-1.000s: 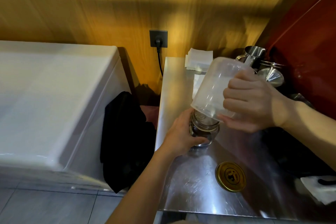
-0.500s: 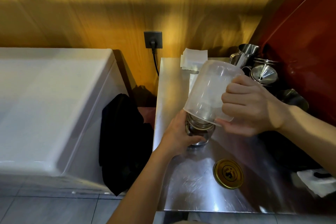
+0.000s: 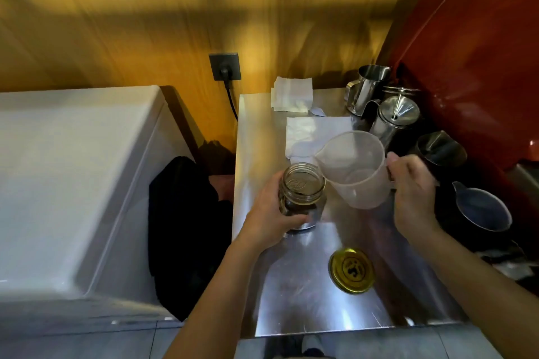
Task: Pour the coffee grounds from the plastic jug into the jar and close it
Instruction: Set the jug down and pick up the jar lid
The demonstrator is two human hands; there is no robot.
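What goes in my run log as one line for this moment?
left hand: holds glass jar | right hand: holds clear plastic jug upright | gold lid: off, on steel counter

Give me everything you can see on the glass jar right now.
The glass jar is clear, round and upright on the steel counter, near its left edge. Its threaded mouth is open, with no lid on; the gold lid lies apart on the counter, nearer the camera. Dark coffee grounds fill the lower part. The left hand wraps its side. The plastic jug, in the right hand, sits just right of it, spout towards the rim; contact is unclear.
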